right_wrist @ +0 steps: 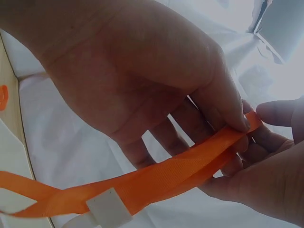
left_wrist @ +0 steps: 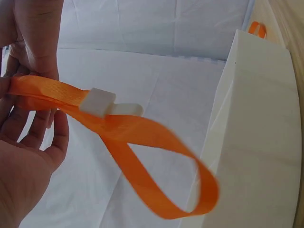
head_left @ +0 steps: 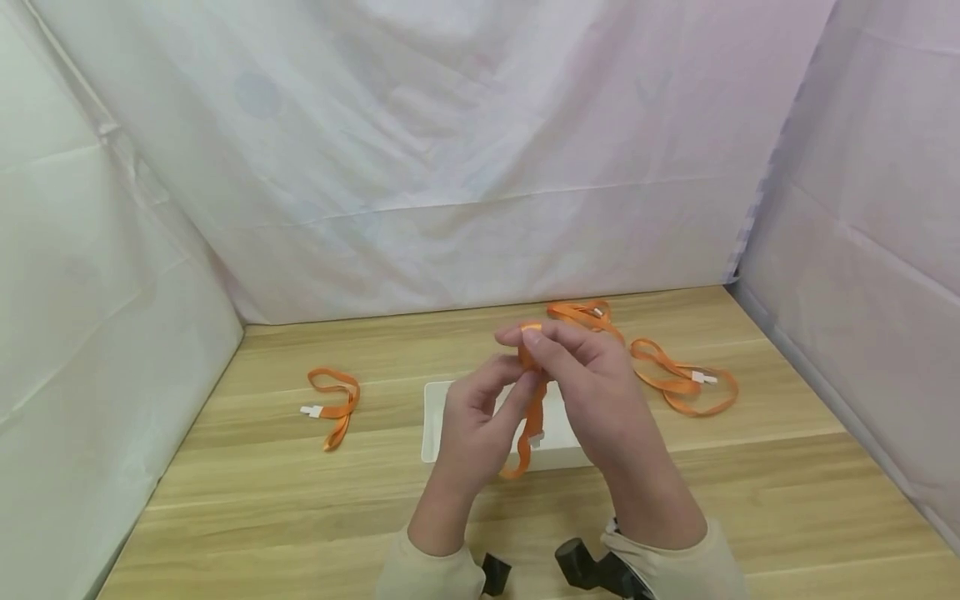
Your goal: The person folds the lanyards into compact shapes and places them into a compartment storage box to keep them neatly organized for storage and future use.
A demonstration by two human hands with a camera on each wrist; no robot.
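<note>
I watch left hand point(head_left: 477, 421) and right hand point(head_left: 602, 390) pinching one folded, finely ribbed orange strap point(head_left: 536, 412), its blocky white clip point(left_wrist: 98, 102) above a smooth white box point(head_left: 561, 458); around it, looped ribbons point(head_left: 675, 387) on wood-grain table point(head_left: 262, 508); behind, creased pale cloth point(head_left: 450, 167).

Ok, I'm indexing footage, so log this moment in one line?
held lanyard: pinched by left hand and right hand; white clip: untouched; white box: on table; loose lanyards: three, on table

Orange strap point(left_wrist: 142, 129) held in left hand point(left_wrist: 26, 166) and right hand point(left_wrist: 38, 45), with white clip point(left_wrist: 98, 101), near white box point(left_wrist: 259, 128), against far white cloth point(left_wrist: 161, 76)
</note>
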